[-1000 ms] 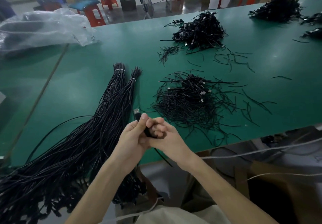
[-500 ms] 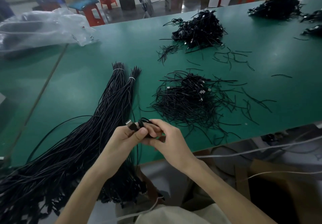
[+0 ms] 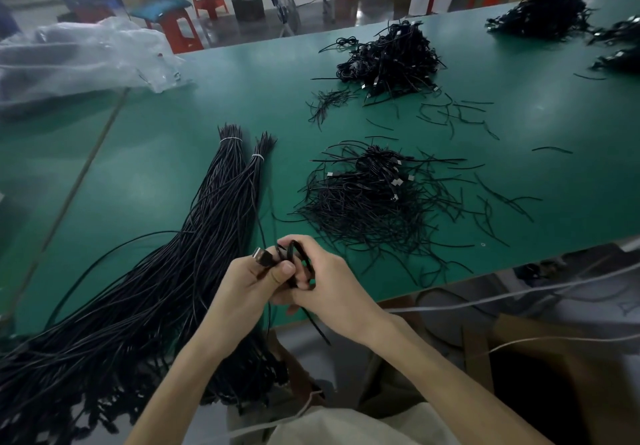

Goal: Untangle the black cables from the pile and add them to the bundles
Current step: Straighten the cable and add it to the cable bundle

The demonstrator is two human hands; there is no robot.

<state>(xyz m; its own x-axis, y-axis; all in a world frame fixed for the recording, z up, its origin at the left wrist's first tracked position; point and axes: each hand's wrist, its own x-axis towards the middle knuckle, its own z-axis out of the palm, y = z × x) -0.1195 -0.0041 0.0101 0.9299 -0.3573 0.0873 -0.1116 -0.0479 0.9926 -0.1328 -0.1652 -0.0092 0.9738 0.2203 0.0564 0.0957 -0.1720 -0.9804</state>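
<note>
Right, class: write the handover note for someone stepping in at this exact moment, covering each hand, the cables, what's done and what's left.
Left hand: pinches the plug end of one black cable.
Right hand: grips the same cable's coiled part.
Bundles: two, tied, lying to the left on the green table.
Done: this cable is out of the pile.
To do: uncoil it, add it to a bundle; the pile holds many more.

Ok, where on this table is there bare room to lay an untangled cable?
Widest bare table lies left of the bundles, in front of the plastic bag. A narrow strip runs between the bundles and near pile. Crowded: loose strands ring that pile up to the far pile.
</note>
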